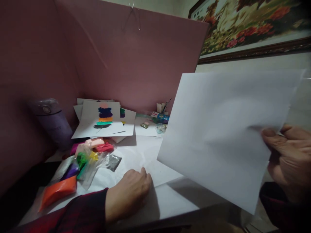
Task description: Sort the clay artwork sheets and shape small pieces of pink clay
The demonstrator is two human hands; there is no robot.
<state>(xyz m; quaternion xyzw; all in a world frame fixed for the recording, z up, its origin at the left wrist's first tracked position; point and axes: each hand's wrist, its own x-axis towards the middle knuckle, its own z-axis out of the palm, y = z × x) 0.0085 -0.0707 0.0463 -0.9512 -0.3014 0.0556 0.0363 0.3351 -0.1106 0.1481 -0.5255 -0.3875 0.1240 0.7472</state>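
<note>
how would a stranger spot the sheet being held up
Find the framed picture at upper right. Below it, the right hand grips the sheet by its edge. Unlike the painted sheets at the back, its visible side is blank.

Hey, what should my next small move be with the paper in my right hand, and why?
I'd probably lower the white paper sheet toward the white work surface, just right of your left hand. Only your right hand grips it, by one edge; it's raised at a tilt, and the side facing you looks blank.
</note>
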